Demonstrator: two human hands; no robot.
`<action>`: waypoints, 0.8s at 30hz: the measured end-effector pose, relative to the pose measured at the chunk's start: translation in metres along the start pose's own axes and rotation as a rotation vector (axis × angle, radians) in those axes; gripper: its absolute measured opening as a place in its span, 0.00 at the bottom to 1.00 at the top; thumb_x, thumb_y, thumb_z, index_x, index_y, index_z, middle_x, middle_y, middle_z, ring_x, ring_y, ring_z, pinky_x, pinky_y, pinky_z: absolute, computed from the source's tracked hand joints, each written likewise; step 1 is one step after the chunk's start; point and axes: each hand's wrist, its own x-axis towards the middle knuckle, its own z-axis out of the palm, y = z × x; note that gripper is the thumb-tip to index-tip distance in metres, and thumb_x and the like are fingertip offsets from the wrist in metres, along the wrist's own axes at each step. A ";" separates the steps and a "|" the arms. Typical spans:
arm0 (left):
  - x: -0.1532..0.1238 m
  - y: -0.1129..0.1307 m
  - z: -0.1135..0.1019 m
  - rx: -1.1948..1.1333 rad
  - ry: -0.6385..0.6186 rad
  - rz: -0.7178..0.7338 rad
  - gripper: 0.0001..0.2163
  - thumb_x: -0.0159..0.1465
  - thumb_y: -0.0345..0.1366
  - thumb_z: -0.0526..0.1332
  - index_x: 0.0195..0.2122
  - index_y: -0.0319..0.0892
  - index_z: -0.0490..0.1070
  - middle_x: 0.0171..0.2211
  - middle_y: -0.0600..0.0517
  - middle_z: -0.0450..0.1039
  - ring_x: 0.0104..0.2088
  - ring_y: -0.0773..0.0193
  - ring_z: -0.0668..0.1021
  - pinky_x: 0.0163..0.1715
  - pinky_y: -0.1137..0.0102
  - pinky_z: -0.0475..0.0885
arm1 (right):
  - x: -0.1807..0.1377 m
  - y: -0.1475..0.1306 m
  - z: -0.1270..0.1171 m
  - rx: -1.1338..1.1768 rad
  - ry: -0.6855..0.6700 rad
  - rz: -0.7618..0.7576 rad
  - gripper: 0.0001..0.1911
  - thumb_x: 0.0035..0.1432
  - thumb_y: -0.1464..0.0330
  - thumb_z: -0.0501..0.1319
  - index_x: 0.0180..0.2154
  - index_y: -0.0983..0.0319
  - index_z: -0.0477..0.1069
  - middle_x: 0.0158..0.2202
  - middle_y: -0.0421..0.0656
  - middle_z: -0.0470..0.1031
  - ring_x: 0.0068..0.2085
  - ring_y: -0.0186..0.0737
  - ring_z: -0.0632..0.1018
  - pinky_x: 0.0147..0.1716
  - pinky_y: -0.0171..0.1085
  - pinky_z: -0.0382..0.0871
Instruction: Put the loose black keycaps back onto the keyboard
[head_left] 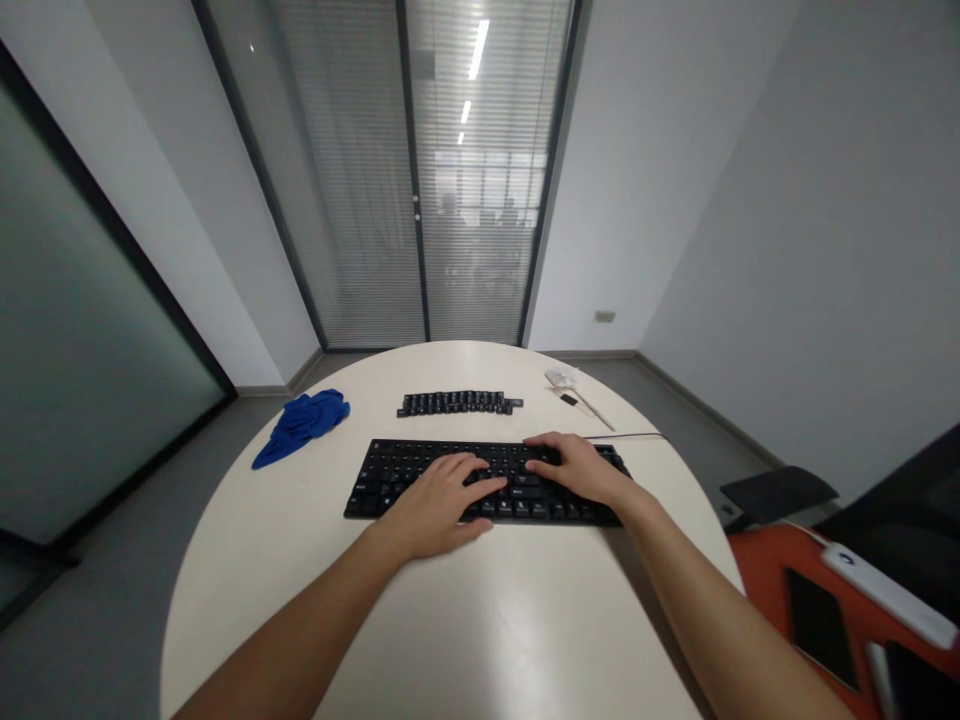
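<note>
A black keyboard (pixel 397 480) lies across the middle of a round white table (pixel 465 620). My left hand (pixel 439 505) rests flat on its middle keys, fingers stretched out and pointing right. On the right half of the keyboard my right hand (pixel 574 465) lies palm down, fingers extended toward the left. Neither hand holds anything. Behind the keyboard, a row of loose black keycaps (pixel 459 403) is laid out in a strip.
A crumpled blue cloth (pixel 300 425) lies at the table's left. Small white and black items with thin sticks (pixel 574 390) sit at the back right. A thin cable (pixel 630 436) runs off the keyboard. An orange and black chair (pixel 847 590) stands at right.
</note>
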 end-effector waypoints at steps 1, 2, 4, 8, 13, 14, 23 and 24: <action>0.000 0.000 0.000 -0.003 0.002 0.000 0.24 0.67 0.42 0.62 0.64 0.52 0.64 0.61 0.48 0.65 0.62 0.49 0.65 0.63 0.52 0.61 | -0.001 -0.002 0.000 -0.012 0.013 -0.004 0.22 0.60 0.56 0.64 0.53 0.55 0.76 0.54 0.45 0.79 0.55 0.52 0.77 0.59 0.51 0.65; 0.000 0.000 0.000 -0.006 0.005 0.000 0.24 0.67 0.42 0.61 0.64 0.52 0.64 0.61 0.48 0.65 0.62 0.49 0.65 0.63 0.52 0.61 | -0.002 -0.004 0.001 -0.025 0.027 -0.005 0.21 0.60 0.55 0.64 0.53 0.55 0.76 0.54 0.45 0.79 0.55 0.53 0.77 0.59 0.51 0.64; -0.001 0.001 -0.001 -0.012 0.007 0.000 0.23 0.67 0.42 0.62 0.64 0.53 0.64 0.61 0.47 0.65 0.63 0.49 0.65 0.63 0.51 0.61 | -0.003 -0.007 0.002 -0.043 0.053 -0.003 0.19 0.62 0.55 0.63 0.51 0.56 0.77 0.53 0.45 0.79 0.54 0.52 0.77 0.58 0.50 0.65; 0.000 0.002 -0.003 -0.009 -0.002 -0.004 0.24 0.67 0.42 0.63 0.64 0.52 0.65 0.61 0.47 0.65 0.63 0.49 0.65 0.63 0.52 0.61 | -0.001 -0.011 0.003 -0.030 0.091 -0.008 0.15 0.65 0.58 0.60 0.47 0.57 0.78 0.49 0.45 0.81 0.51 0.49 0.79 0.55 0.46 0.68; 0.000 0.002 -0.002 -0.007 -0.003 -0.012 0.25 0.66 0.42 0.63 0.64 0.52 0.65 0.62 0.47 0.65 0.63 0.49 0.65 0.63 0.51 0.61 | 0.005 -0.012 0.001 0.008 0.083 0.027 0.14 0.65 0.58 0.59 0.44 0.56 0.79 0.46 0.44 0.82 0.47 0.48 0.80 0.49 0.42 0.71; 0.001 0.002 -0.002 -0.009 -0.003 -0.012 0.25 0.66 0.42 0.63 0.64 0.52 0.65 0.62 0.47 0.65 0.63 0.49 0.65 0.63 0.51 0.61 | 0.007 -0.013 0.000 0.006 0.073 0.044 0.14 0.65 0.59 0.59 0.44 0.57 0.79 0.46 0.44 0.82 0.46 0.48 0.81 0.48 0.42 0.71; 0.001 0.000 0.000 -0.015 -0.017 -0.001 0.26 0.66 0.42 0.64 0.65 0.51 0.64 0.63 0.46 0.64 0.64 0.48 0.64 0.63 0.50 0.60 | 0.051 -0.013 -0.001 -0.173 0.049 0.173 0.18 0.63 0.63 0.61 0.53 0.60 0.74 0.42 0.46 0.83 0.43 0.45 0.81 0.44 0.37 0.71; 0.001 0.000 0.000 -0.019 -0.015 -0.001 0.26 0.66 0.42 0.64 0.65 0.52 0.64 0.63 0.46 0.64 0.64 0.48 0.64 0.63 0.50 0.60 | 0.056 -0.014 0.000 -0.193 0.049 0.181 0.20 0.62 0.64 0.61 0.55 0.60 0.72 0.42 0.46 0.83 0.43 0.45 0.81 0.44 0.38 0.71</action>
